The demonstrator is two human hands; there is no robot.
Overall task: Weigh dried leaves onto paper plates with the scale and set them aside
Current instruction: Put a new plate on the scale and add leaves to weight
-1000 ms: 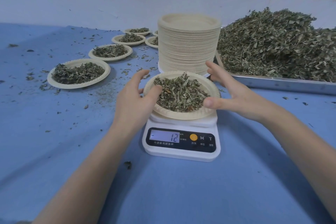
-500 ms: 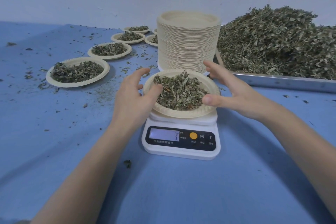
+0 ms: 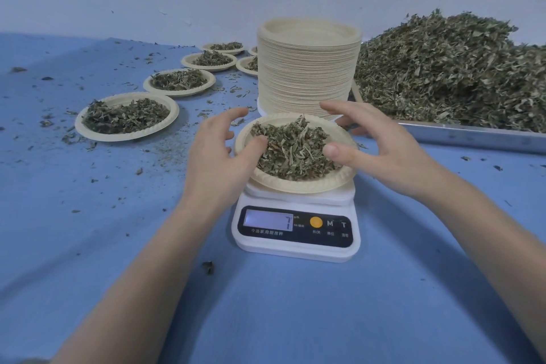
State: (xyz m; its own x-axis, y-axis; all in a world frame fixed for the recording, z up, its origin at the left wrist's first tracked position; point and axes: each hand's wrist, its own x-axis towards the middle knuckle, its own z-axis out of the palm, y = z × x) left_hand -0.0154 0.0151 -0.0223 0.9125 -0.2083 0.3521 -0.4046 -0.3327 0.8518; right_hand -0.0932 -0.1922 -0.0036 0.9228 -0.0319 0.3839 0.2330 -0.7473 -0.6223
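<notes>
In the head view, the paper plate (image 3: 298, 182) with dried leaves (image 3: 292, 148) sits on the scale (image 3: 295, 229), which shows 7. The left hand (image 3: 218, 156) grasps its left rim with the thumb over the edge; the right hand (image 3: 381, 145) grasps the right rim. Behind stands a stack of plates (image 3: 308, 68). At the far left, filled plates (image 3: 127, 117) lie on the table (image 3: 266, 304). At the right, a tray (image 3: 472, 134) holds a leaf heap (image 3: 449, 68).
</notes>
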